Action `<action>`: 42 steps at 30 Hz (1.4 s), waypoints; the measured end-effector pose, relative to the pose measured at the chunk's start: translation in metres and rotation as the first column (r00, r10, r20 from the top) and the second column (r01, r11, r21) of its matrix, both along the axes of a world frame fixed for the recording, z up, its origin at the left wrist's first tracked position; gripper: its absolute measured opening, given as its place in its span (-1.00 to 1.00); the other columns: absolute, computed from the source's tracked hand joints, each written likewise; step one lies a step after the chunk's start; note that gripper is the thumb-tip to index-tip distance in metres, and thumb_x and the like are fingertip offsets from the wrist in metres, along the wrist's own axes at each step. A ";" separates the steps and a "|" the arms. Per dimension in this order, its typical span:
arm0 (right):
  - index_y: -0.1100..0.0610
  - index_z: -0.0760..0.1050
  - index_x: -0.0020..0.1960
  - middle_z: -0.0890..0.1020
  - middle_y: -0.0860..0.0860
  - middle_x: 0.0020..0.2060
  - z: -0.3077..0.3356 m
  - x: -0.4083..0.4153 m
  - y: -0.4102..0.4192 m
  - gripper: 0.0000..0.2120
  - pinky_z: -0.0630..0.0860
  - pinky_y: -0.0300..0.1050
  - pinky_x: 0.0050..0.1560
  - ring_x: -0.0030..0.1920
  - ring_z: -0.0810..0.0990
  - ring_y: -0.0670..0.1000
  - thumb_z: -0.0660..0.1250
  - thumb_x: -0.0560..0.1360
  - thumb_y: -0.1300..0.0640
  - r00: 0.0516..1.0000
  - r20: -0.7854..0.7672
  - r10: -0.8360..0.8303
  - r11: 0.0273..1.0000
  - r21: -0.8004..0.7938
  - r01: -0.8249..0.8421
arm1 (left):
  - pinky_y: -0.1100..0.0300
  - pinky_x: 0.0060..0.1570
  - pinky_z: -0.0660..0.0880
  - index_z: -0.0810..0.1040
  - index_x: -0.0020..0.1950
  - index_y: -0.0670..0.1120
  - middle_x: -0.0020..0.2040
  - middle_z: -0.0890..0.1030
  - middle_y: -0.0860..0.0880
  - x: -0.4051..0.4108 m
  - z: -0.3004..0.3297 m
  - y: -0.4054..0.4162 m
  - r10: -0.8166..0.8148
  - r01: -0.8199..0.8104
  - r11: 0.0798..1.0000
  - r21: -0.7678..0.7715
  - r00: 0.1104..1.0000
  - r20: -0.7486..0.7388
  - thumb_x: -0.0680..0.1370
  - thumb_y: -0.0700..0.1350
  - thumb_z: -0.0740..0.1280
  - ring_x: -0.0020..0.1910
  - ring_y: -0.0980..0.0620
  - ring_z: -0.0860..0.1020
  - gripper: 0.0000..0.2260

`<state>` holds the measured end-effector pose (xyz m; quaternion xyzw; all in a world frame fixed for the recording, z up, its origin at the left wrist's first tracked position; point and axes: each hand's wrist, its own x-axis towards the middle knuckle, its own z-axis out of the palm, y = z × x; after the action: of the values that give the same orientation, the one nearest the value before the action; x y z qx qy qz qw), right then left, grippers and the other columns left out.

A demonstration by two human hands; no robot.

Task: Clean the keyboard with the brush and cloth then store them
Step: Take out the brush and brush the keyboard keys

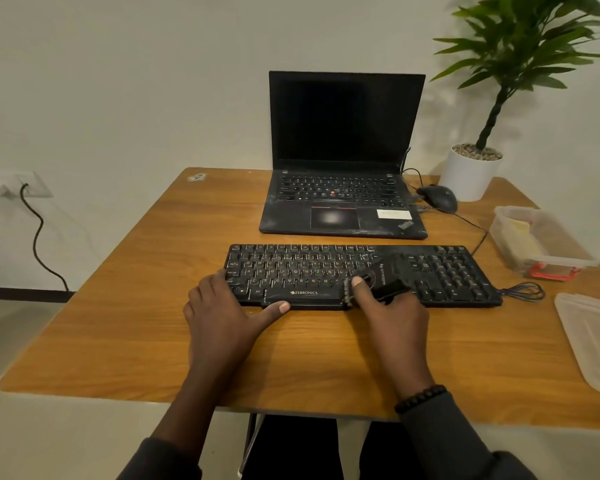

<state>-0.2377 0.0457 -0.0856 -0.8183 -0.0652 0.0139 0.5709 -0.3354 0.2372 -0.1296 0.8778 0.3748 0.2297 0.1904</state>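
A black Zebronics keyboard [430,268] lies across the middle of the wooden table [118,323]. My right hand [392,313] grips a black brush [387,277], its thumb on the handle and the bristles down on the keys just right of the space bar. My left hand [222,313] rests flat on the keyboard's left front corner, with the thumb stretched along the front edge under the space bar. A yellow cloth [520,233] lies inside a clear plastic box [541,261] at the right edge.
An open black laptop [343,150] stands behind the keyboard, with a wired mouse [439,197] to its right. A potted plant [471,171] fills the back right corner. A clear lid [593,341] lies at the front right. The keyboard's coiled cable [523,291] trails to the right.
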 end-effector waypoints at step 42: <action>0.25 0.57 0.01 0.53 0.06 -0.37 0.016 -0.007 -0.017 -0.66 0.30 -0.25 -0.60 -0.47 0.43 -0.07 0.36 0.50 -0.05 0.931 -0.316 0.184 0.794 0.606 0.049 | -0.08 0.25 0.28 0.33 0.46 -0.06 0.34 0.46 -0.06 -0.006 -0.002 0.013 -0.029 0.038 0.996 -0.082 0.993 0.115 0.35 0.38 0.39 0.33 -0.09 0.34 -0.18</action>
<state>-0.2446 0.0284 -0.0693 -0.5733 0.0096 0.1622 0.8031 -0.3415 0.2504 -0.1320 0.8606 0.3580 0.2602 0.2521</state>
